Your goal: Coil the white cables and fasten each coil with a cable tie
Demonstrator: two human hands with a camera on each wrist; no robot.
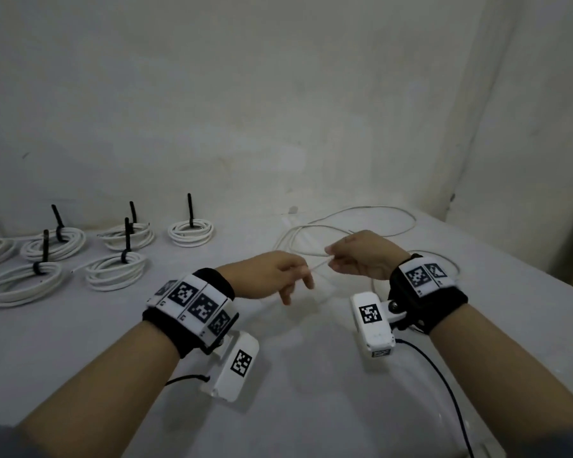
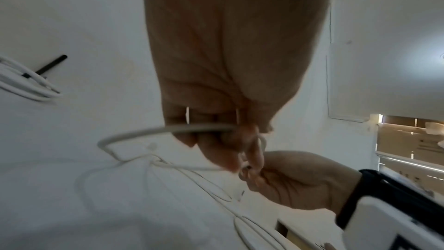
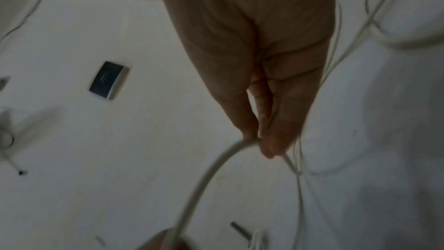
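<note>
A loose white cable (image 1: 354,217) lies in wide loops on the white table at the back right. My left hand (image 1: 278,276) and my right hand (image 1: 361,256) are raised close together above the table, each pinching the same short stretch of this cable (image 1: 318,264). In the left wrist view the cable (image 2: 134,134) crosses under my curled left fingers (image 2: 216,151) and meets my right hand (image 2: 295,182). In the right wrist view my right fingertips (image 3: 261,140) pinch the cable (image 3: 206,178), which arcs down to the left hand at the bottom edge.
Several white coils (image 1: 113,269), each bound with a black cable tie (image 1: 190,209) standing upright, lie in rows at the left of the table (image 1: 311,375). A wall rises right behind the table. Black wires (image 1: 444,388) hang from the wrist cameras.
</note>
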